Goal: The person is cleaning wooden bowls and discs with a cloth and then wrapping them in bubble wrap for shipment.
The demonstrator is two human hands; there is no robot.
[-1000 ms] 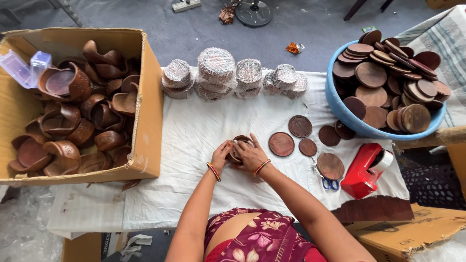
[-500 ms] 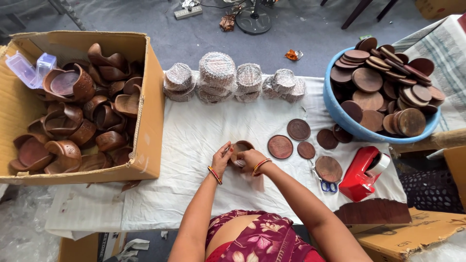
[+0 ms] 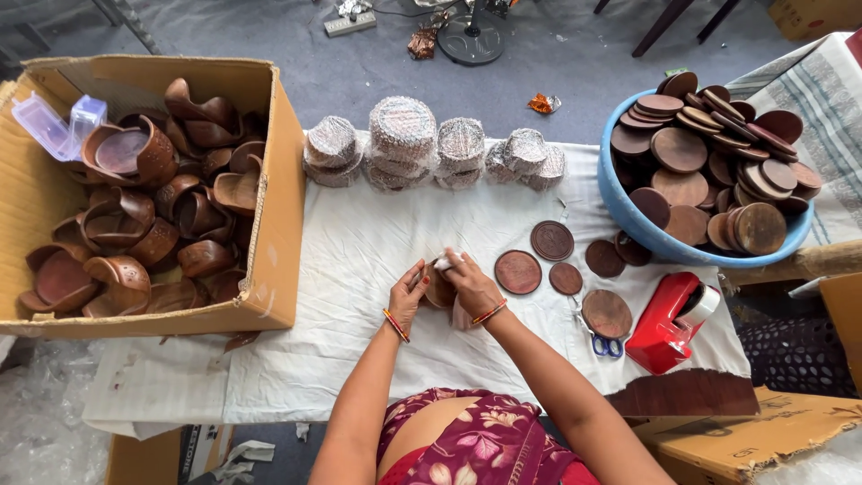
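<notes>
Both sets of fingers grip one small brown cup [image 3: 439,289] over the white cloth [image 3: 359,242] on the worktop: the left hand [image 3: 406,299] cups its side, the right hand [image 3: 471,286] presses a bit of white wrap on top. Loose brown lids [image 3: 518,271] lie just right; a cardboard box [image 3: 269,180] of cups sits left, a blue tub [image 3: 646,229] of lids and a red tape dispenser [image 3: 669,321] right
</notes>
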